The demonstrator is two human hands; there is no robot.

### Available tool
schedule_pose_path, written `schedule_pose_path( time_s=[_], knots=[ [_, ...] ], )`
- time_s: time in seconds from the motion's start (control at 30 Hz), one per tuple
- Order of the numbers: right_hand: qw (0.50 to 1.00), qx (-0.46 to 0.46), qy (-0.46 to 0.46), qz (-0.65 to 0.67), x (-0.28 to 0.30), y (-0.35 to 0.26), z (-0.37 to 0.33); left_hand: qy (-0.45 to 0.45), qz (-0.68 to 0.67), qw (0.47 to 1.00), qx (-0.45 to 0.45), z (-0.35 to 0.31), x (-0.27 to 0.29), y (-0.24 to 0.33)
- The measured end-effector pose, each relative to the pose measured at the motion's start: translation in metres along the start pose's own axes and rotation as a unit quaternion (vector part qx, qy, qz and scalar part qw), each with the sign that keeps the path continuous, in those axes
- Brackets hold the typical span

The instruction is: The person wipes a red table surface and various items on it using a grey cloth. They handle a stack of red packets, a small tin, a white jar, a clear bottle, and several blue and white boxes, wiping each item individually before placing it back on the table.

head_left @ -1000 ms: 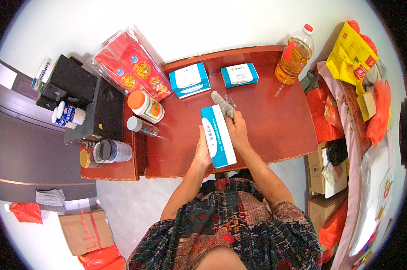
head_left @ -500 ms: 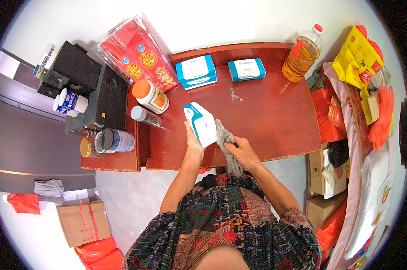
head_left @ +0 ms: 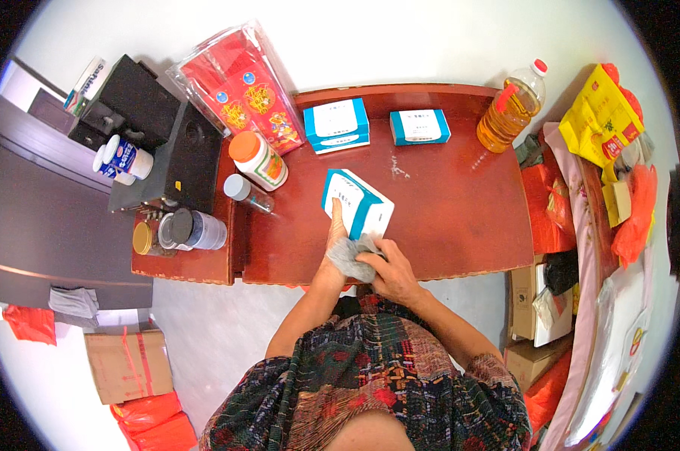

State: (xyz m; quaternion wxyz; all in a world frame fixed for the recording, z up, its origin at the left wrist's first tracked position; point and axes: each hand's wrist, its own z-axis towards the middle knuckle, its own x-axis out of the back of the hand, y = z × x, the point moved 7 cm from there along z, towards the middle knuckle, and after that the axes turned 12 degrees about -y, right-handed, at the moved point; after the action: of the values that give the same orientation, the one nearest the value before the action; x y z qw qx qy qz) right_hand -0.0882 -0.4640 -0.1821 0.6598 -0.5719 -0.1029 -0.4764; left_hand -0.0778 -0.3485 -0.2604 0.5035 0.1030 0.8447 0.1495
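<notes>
A teal-and-white cardboard box [head_left: 362, 201] is held tilted over the near middle of the red-brown table by my left hand [head_left: 335, 231], with the thumb lying on its face. Bunched in my right hand [head_left: 392, 272] is a grey cloth [head_left: 352, 258], pressed against the box's near lower edge and partly covering my left hand. Toward the back of the table stand a stack of similar teal-and-white boxes [head_left: 337, 126] and, to its right, a single teal-and-white box [head_left: 419, 127].
On the table [head_left: 460, 218], an oil bottle [head_left: 511, 105] stands at the back right. An orange-capped white bottle [head_left: 258, 161], a small clear jar [head_left: 248, 193] and a red packet [head_left: 242, 90] are on the left, beside black speakers [head_left: 186, 154]. Bags hang at the right.
The box has turned in my left hand and shows another face. My right hand has brought the cloth, which hung down beside the box, leftward and bunched it at the box's near edge.
</notes>
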Motion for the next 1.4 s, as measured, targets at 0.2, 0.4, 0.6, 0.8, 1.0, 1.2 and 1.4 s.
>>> schedule_pose_path(
  time_s=[0.2, 0.4, 0.6, 0.8, 1.0, 1.2, 1.4],
  knots=[
    [0.977, -0.115, 0.052, 0.170, 0.058, 0.055, -0.021, 0.015, 0.103, 0.988, -0.115, -0.002, 0.012, 0.028],
    [0.986, -0.122, 0.070, 0.089, 0.073, 0.048, 0.020, -0.026, 0.176, 0.982, -0.068, 0.001, 0.003, 0.003],
    [0.950, -0.290, -0.025, 0.111, 0.023, 0.136, -0.028, -0.036, 0.015, 0.996, -0.079, 0.022, 0.000, 0.013],
    [0.935, -0.309, -0.042, 0.167, 0.015, 0.161, -0.048, -0.028, -0.036, 0.983, -0.175, 0.058, -0.015, 0.067],
    [0.930, -0.324, 0.000, 0.175, 0.036, 0.181, -0.049, 0.104, -0.019, 0.966, -0.235, 0.124, -0.023, 0.128],
    [0.916, -0.357, 0.041, 0.178, 0.045, 0.212, -0.071, 0.250, 0.066, 0.926, -0.274, 0.158, -0.034, 0.160],
    [0.903, -0.380, 0.039, 0.197, 0.043, 0.244, -0.084, 0.308, 0.101, 0.895, -0.306, 0.172, -0.030, 0.172]
  ],
)
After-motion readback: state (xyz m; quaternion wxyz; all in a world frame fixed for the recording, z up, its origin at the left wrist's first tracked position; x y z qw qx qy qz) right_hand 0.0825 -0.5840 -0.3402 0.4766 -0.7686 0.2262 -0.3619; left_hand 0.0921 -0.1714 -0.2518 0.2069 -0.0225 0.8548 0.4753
